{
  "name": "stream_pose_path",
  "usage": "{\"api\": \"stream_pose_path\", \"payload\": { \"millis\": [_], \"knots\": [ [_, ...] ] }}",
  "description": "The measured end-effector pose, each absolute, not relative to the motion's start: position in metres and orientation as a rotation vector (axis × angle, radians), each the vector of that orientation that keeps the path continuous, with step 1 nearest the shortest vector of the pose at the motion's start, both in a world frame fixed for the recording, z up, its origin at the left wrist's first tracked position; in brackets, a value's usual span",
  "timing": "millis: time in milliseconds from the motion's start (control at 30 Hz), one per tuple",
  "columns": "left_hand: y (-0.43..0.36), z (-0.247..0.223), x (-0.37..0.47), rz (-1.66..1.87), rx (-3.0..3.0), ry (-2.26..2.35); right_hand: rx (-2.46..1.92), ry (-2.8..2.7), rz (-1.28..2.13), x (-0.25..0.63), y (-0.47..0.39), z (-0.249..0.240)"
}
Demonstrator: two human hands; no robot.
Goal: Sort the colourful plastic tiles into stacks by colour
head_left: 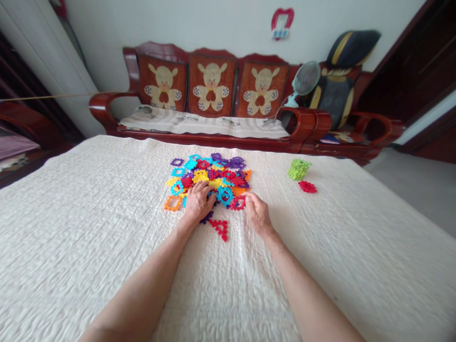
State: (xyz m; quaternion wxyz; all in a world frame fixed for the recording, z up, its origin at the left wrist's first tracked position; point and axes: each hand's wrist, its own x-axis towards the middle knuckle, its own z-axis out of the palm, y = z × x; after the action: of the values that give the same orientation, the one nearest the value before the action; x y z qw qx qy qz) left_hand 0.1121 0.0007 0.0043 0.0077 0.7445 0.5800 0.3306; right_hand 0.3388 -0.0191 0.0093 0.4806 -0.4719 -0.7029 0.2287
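Note:
A heap of toothed plastic building pieces in blue, yellow, purple, red and orange lies on the white quilted cloth [117,228]. My left hand [198,202] rests palm down on the heap's near side, fingers apart and slightly bent over the pieces, with a yellow piece [214,184] at the fingertips. At the right edge of the heap, my right hand [259,213] pinches a red square building piece [237,203] between thumb and fingers. Just in front lies a red triangular piece [221,229]. An orange square frame [173,203] sits left of my left hand.
To the right stands a stack of light green pieces [298,169], with several red pieces [307,186] beside it. Behind the cloth-covered surface is a wooden sofa [206,138] with bear-patterned cushions [212,88]. A small fan [306,78] stands near its right armrest.

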Motion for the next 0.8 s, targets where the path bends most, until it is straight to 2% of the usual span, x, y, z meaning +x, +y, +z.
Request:
{"api": "stream_pose_path", "payload": {
  "millis": [167,300,500,800],
  "knots": [
    [0.001,0.003,0.112,1.056,2.338,1.811,-1.415,-1.683,0.394,0.370,0.002,-0.005],
    [0.002,0.003,0.111,1.062,2.342,1.805,-1.440,-1.637,0.275,0.385,0.012,-0.016],
    [0.002,0.004,0.112,1.054,2.327,1.809,-1.405,-1.934,0.509,0.401,0.008,-0.008],
    [0.007,-0.007,0.108,1.116,2.350,1.808,-1.437,-2.129,0.469,0.397,-0.006,0.014]
  ]
}}
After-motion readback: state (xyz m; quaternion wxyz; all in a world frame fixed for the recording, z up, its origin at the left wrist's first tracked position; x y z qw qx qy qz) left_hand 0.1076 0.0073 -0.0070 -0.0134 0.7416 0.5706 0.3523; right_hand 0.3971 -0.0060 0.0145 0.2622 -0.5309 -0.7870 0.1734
